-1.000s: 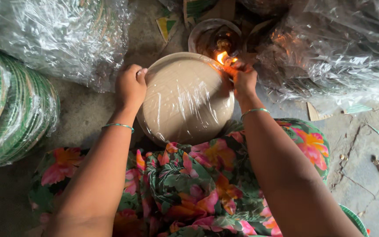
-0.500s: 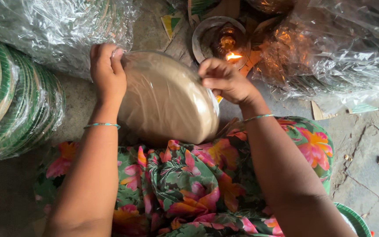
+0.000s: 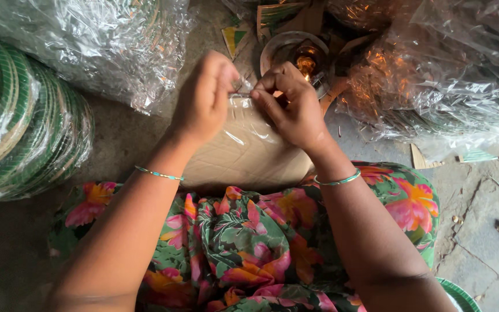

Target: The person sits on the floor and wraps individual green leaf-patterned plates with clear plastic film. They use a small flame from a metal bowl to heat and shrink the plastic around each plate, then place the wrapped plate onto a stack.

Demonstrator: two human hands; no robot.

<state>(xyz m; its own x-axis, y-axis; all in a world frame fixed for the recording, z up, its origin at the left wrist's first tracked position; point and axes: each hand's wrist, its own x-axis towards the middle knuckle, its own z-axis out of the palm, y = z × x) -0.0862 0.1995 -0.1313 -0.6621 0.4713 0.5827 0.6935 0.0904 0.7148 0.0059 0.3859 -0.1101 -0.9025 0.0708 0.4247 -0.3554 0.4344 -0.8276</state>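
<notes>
1. Far to the left of the wrapped plate stack (image 3: 249,156) lies a roll of green-rimmed plates (image 3: 24,121) on its side, bagged in clear film; above it sits a large crinkled plastic bundle (image 3: 93,40).
2. The left hand (image 3: 206,98) is closed in a pinch on the clear film at the top edge of the wrapped plate stack, thumb and fingers pressed together on the fold.
3. The wrapped plate stack, pale brown and round, stands on edge against the flowered lap (image 3: 249,242), its upper rim between the two hands.
4. The right hand (image 3: 293,107) is also closed, pinching the same film just right of the left hand; the two nearly touch.
5. Just beyond the stack's top rim burns a small oil lamp (image 3: 304,58), its flame glowing behind the right hand's knuckles.
6. Right of the stack lie more heaped clear plastic bags (image 3: 451,81) and, on the floor (image 3: 475,208), scraps of card.
7. To seal well, in my judgement: keep the film pulled taut and flat between both pinches, gather the loose edge into one neat fold, hold the stack steady against the lap, and keep fingertips and loose plastic clear of the flame.
</notes>
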